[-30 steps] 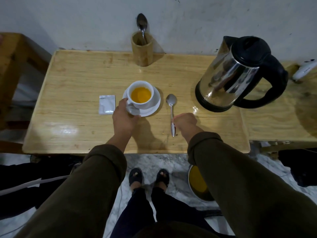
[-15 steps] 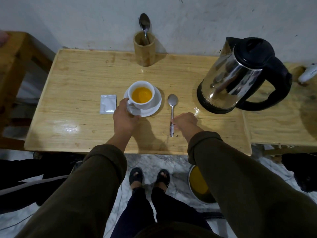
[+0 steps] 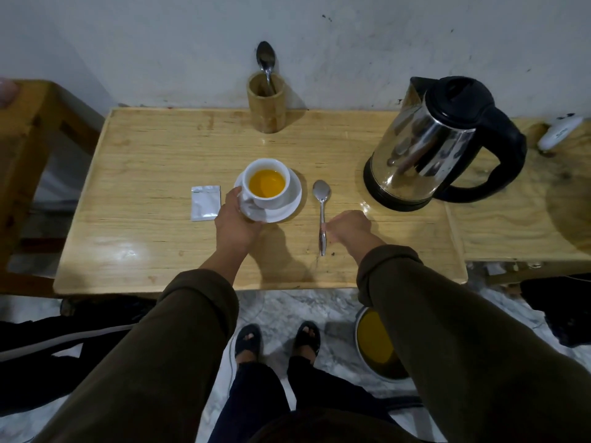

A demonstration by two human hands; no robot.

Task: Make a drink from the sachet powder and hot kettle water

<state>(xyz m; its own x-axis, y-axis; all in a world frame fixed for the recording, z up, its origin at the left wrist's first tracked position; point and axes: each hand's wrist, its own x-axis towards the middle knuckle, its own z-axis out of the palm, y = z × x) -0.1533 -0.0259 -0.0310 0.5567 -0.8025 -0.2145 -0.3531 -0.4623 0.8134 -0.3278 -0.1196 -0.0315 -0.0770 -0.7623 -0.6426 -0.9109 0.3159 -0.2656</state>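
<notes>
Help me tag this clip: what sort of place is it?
Probably a modest home tea corner: an electric kettle and bamboo spoon holder stand on a low wooden table against a scuffed wall.

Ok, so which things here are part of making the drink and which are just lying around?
For the drink: cup on saucer, sachet, spoon, kettle.
Lying about: bamboo holder with a second spoon, white object far right, bowl on the floor.

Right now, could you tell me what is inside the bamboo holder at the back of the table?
A single metal spoon stands in the bamboo holder, bowl end up and leaning against the rim. Its lower handle and the holder's bottom are hidden by the wall.
</notes>
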